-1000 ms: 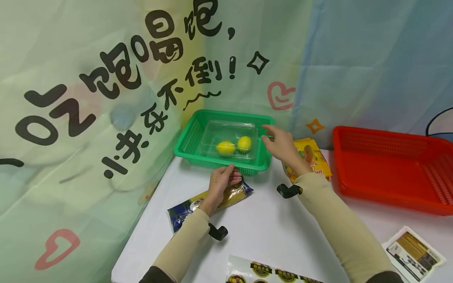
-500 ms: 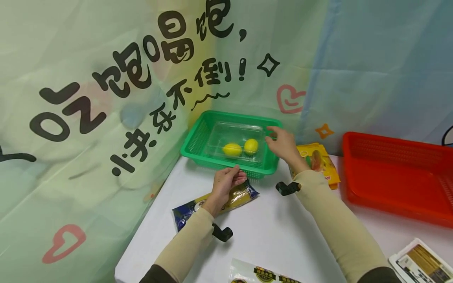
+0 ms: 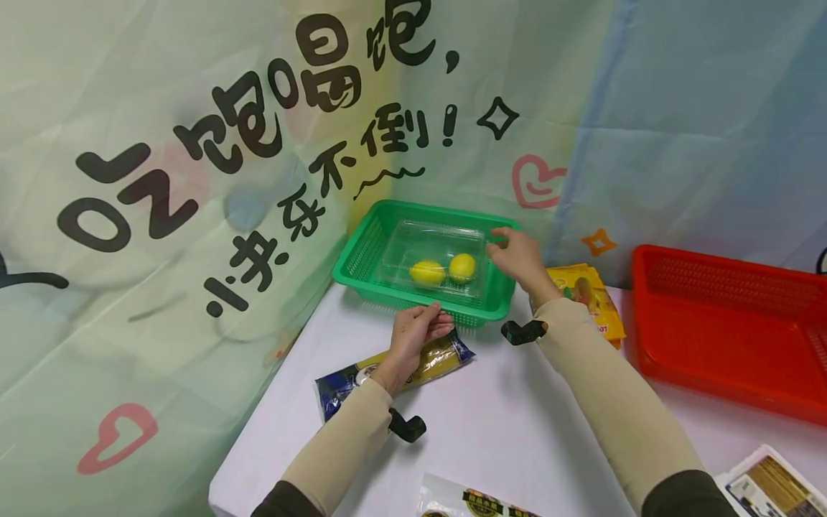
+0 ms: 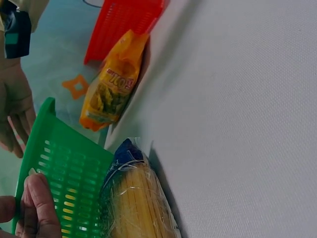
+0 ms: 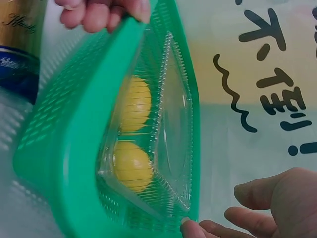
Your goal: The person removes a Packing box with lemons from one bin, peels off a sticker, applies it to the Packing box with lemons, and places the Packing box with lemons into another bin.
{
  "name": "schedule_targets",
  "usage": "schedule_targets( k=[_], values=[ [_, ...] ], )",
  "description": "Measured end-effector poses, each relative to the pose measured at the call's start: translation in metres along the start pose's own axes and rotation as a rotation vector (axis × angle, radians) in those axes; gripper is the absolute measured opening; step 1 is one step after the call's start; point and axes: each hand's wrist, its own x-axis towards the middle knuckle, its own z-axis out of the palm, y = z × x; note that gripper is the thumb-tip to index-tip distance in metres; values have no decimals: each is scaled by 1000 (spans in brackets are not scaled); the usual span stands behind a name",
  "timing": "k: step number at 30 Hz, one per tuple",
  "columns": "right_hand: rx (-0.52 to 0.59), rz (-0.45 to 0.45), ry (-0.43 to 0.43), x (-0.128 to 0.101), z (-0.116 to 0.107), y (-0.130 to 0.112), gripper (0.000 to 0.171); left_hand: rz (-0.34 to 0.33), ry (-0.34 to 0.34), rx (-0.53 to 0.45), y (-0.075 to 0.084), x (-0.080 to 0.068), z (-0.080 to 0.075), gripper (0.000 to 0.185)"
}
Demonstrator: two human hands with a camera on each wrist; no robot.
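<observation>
head view: the green basket sits at the back of the white tabletop, hard against the printed backdrop, and inside it lies a clear clamshell box with two lemons side by side. the right hand is at the basket's right rim, fingers loosely curved, fingertips touching the rim and the corner of the box; the right wrist view shows one fingertip on the rim edge and the other fingers apart in the air, so this grip is released, not closed on anything. the left hand is at the basket's near wall, its fingers curled over the near rim, as the right wrist view shows from the far side, so that grip is grasping the basket. under the left wrist a bag of spaghetti lies on the tabletop, one end touching the basket's wall. just right of the basket, a yellow snack bag lies by the red basket.

compared with a second ago, the right hand has come in from above the right rim and settled onto it, while the left hand has stayed at the near wall; basket, box and lemons sit as before. my reading is that both hands are now placed on the basket, one holding and one merely touching.
</observation>
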Motion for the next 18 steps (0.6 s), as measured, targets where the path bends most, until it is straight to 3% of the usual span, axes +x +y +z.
schedule_targets(
  k=[18],
  values=[
    [151, 173, -43, 30, 2, -10, 55, 15, 14, -18, 0, 0, 0, 27]
  ],
)
